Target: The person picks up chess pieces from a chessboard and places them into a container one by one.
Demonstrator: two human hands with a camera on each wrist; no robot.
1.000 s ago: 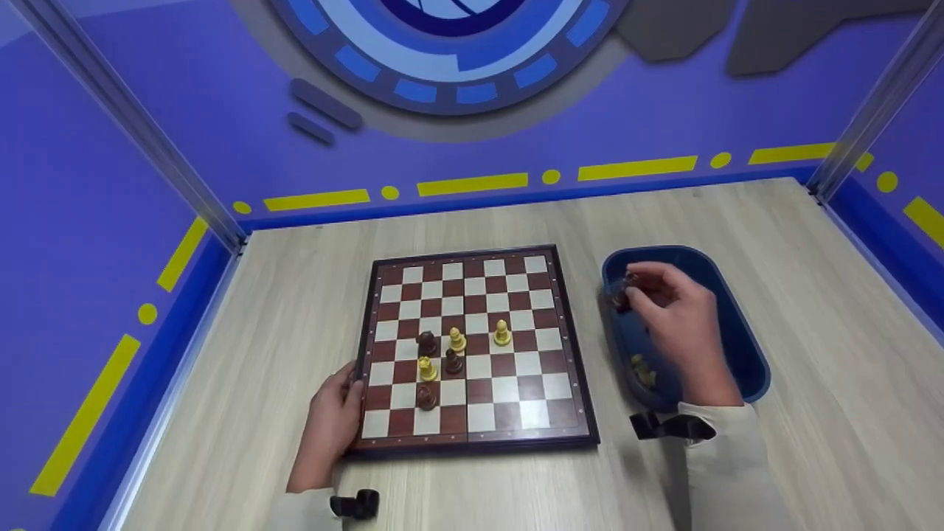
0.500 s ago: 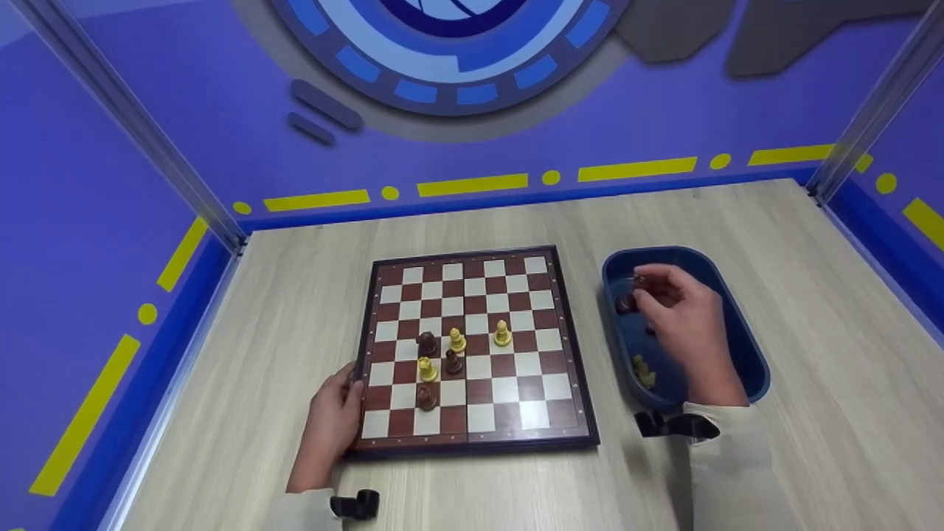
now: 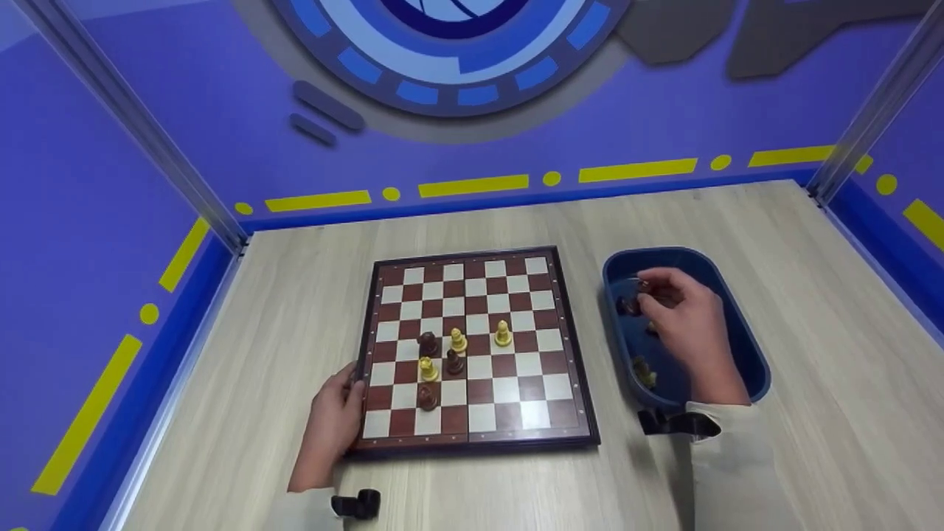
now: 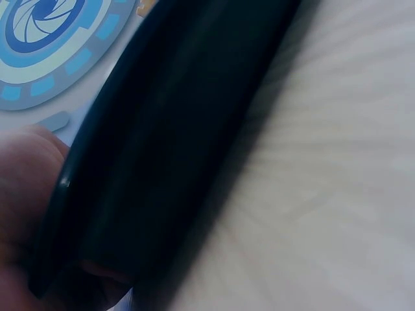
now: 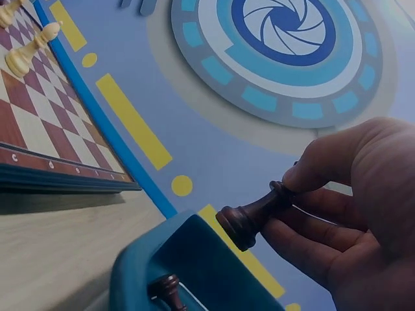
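Note:
Over the blue bin (image 3: 745, 346), my right hand (image 3: 689, 324) pinches a dark chess piece (image 5: 256, 215) between thumb and fingers; the right wrist view shows it tilted, base outward. My left hand (image 3: 335, 420) grips the left edge of the chessboard (image 3: 516, 387) near its front corner. On the board stand three dark pieces, one at the front (image 3: 428, 397), one in the middle (image 3: 454, 361) and one behind (image 3: 428, 343). Cream pieces stand there too: one between the dark ones (image 3: 428, 369), one behind (image 3: 458, 340) and one farther right (image 3: 503, 332).
Inside the bin lie a dark piece (image 3: 628, 305) and some cream ones (image 3: 644, 372). The bin stands right of the board, with a strip of wooden table (image 3: 582, 295) between them. Blue-purple panels (image 3: 479, 140) with yellow marks rise behind and at both sides.
My right hand has shifted slightly right and toward the front over the bin, uncovering more of the dark piece inside. The left hand and the pieces on the board have not moved.

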